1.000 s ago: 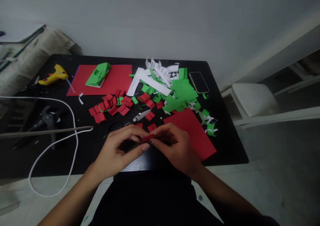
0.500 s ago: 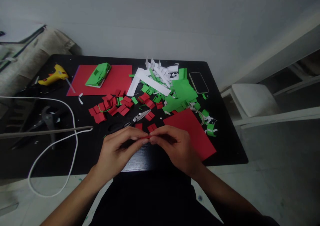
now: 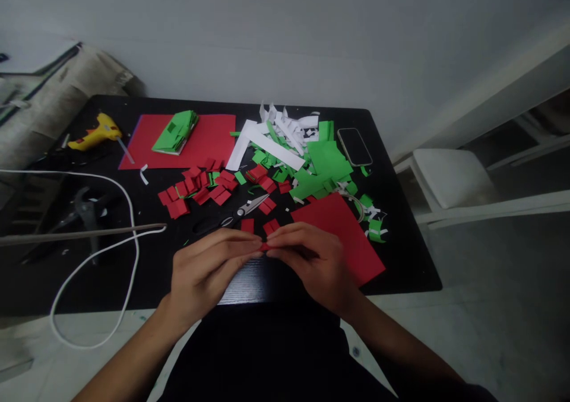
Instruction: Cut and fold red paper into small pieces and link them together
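Between the fingertips of my left hand [image 3: 209, 268] and my right hand [image 3: 312, 259] is a small red paper piece [image 3: 264, 247], pinched from both sides above the table's front edge. Most of the piece is hidden by my fingers. Just beyond my hands lie black-handled scissors [image 3: 240, 212], blades partly apart, and loose folded red pieces [image 3: 247, 225]. A red paper sheet [image 3: 341, 236] lies beside and partly beneath my right hand. Farther left sits a heap of folded red pieces [image 3: 191, 185] with some green among them.
White paper strips [image 3: 274, 143] and green scraps [image 3: 327, 161] are piled at the back, beside a phone [image 3: 354, 146]. A folded green paper block [image 3: 178, 132] rests on a red sheet [image 3: 214, 146]. At left are a yellow glue gun [image 3: 100, 132], pliers [image 3: 86, 209] and a white cable [image 3: 133, 241].
My left hand has shifted slightly left and its fingers have straightened along the red paper piece. My right hand stays nearly in place, still pinching it.
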{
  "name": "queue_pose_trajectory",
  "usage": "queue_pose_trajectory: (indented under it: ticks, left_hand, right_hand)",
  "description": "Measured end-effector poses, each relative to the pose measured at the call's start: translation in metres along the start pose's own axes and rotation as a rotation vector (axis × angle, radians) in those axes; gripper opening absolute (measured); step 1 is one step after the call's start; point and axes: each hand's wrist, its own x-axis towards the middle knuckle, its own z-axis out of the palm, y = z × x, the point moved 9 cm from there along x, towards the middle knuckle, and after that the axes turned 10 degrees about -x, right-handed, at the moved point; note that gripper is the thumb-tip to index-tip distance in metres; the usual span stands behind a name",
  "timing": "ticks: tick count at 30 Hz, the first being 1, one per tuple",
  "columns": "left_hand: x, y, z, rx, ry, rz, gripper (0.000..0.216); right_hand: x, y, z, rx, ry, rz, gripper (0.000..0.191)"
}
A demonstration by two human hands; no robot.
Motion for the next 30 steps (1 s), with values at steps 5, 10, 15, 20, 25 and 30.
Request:
queue_pose_trajectory:
  ticks: [5,10,15,20,25,30]
  left_hand:
    - [-0.005,0.004,0.001,-0.001,-0.011,0.055,0.037]
    - [-0.003,0.002,-0.001,0.043,0.011,0.055,0.032]
    - [-0.001,0.006,-0.001,0.082,0.004,0.093,0.035]
    - [0.001,0.004,0.0,0.054,0.017,0.074,0.033]
    - [0.003,-0.001,0.004,0.007,0.018,0.017,0.025]
    - [0.003,-0.004,0.002,-0.019,0.057,-0.008,0.023]
  right_hand:
    - [-0.002,-0.014,-0.001,-0.047,0.022,-0.121,0.015]
    - [0.0,-0.009,0.001,0.0,0.026,-0.044,0.015]
    - [0.0,0.007,0.005,0.124,-0.013,0.121,0.023]
    - [0.002,-0.012,0.001,-0.033,-0.01,-0.079,0.014]
    - [0.001,-0.017,0.003,-0.093,-0.005,-0.114,0.012]
    - [0.0,-0.01,0.003,-0.054,0.027,-0.05,0.009]
